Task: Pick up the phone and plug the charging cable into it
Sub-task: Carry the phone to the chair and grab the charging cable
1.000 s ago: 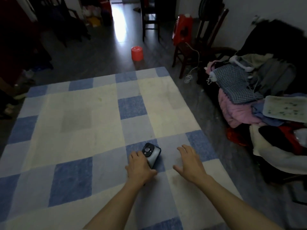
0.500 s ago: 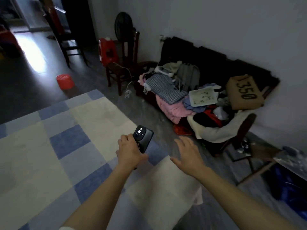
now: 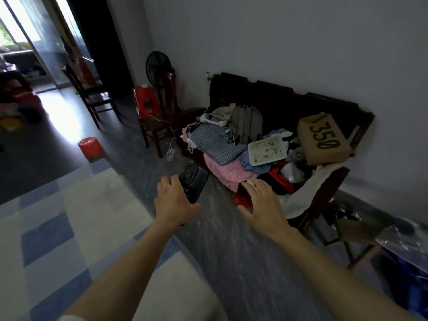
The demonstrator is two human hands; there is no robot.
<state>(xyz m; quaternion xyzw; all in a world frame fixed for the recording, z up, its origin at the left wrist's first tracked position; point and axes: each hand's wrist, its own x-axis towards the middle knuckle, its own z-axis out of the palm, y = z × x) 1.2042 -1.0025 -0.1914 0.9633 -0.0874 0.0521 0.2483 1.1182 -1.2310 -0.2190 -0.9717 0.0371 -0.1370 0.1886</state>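
My left hand (image 3: pixel 174 202) grips a dark phone (image 3: pixel 194 181), back side up with its round camera ring showing, held in the air past the edge of the checked table. My right hand (image 3: pixel 264 207) is beside it to the right, fingers spread and holding nothing, stretched toward the pile of clothes. A thin white cable (image 3: pixel 171 144) hangs from the wooden chair (image 3: pixel 152 126) down to a coil on the floor, further ahead of the phone.
A blue-and-cream checked tablecloth (image 3: pixel 69 228) covers the table at lower left. A dark sofa (image 3: pixel 289 105) by the wall holds clothes, white headphones (image 3: pixel 212 119), a tray and a cardboard box (image 3: pixel 324 140). A red stool (image 3: pixel 90 147) stands on the floor.
My left hand lifted the phone off the table. My view swung right toward the sofa, and both hands moved out beyond the table edge.
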